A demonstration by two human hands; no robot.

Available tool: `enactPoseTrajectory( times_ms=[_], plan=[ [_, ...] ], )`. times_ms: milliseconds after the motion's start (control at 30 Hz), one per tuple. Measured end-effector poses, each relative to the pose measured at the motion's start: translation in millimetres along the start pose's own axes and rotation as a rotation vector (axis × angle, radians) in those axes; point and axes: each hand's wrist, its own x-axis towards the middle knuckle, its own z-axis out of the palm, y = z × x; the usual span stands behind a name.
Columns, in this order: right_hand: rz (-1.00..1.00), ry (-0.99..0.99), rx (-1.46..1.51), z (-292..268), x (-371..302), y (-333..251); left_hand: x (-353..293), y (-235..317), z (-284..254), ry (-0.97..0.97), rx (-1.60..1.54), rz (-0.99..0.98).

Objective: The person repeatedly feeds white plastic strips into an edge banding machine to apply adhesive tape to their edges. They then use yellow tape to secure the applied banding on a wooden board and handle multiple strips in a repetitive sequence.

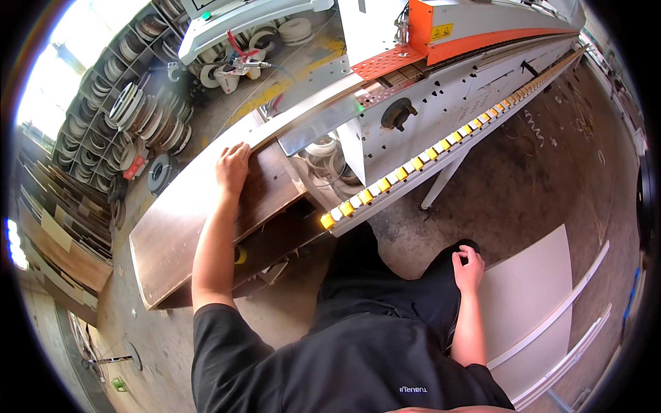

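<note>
Brown wood tops the bench [267, 180], where the left hand [233, 165] lies flat beside a pale strip [310, 109], fingers nearly straight, gripping nothing, while the right hand [469, 267] curls loosely by the knee [441, 272], its hold unclear to me, floor [506, 199] stretching past the roller rail [402, 175].

Table [180, 224], left: brown wood-grain top, left hand [234, 168] resting on it toward the far edge. Shelf [128, 27], far left: gridded, coiled rolls [131, 47] in compartments. Floor [509, 186], concrete: pale panel [527, 289], near right, white strip [551, 318] across it; dark roll [161, 173], far left.
</note>
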Motion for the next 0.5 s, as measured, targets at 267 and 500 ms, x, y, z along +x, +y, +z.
enactPoseTrajectory(
  times_ms=[267, 500],
  plan=[
    [0.0, 0.031, 0.033, -1.6, -3.8, 2.4, 42.7, 49.0, 39.1, 0.036, -0.037, 0.053],
    [-0.023, 0.055, 0.064, -6.6, -8.5, -5.0, 77.6, 100.0, 64.0, -0.009, -0.111, 0.038]
  ],
)
